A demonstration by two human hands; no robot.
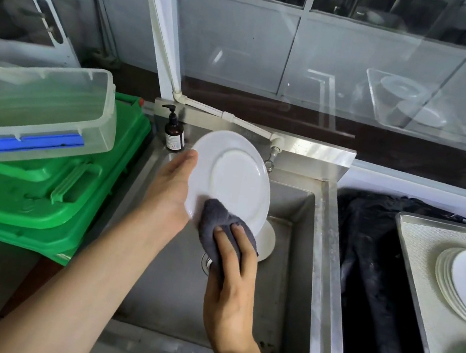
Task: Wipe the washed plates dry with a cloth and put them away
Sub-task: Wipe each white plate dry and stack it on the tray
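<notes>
The left hand (168, 193) grips the round white ceramic plate (231, 180) on edge above the steel sink (285, 279), while the right hand (232, 285) presses the grey cloth (217, 220) against its lower face.

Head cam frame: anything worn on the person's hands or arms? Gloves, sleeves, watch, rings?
Nothing worn that shows. The left hand and right hand are both bare, without gloves. Both forearms are uncovered as far as the bottom edge of the frame, so no sleeve or cuff is in view. No watch, bracelet or ring is visible on the wrists or on the fingers that show.
</notes>
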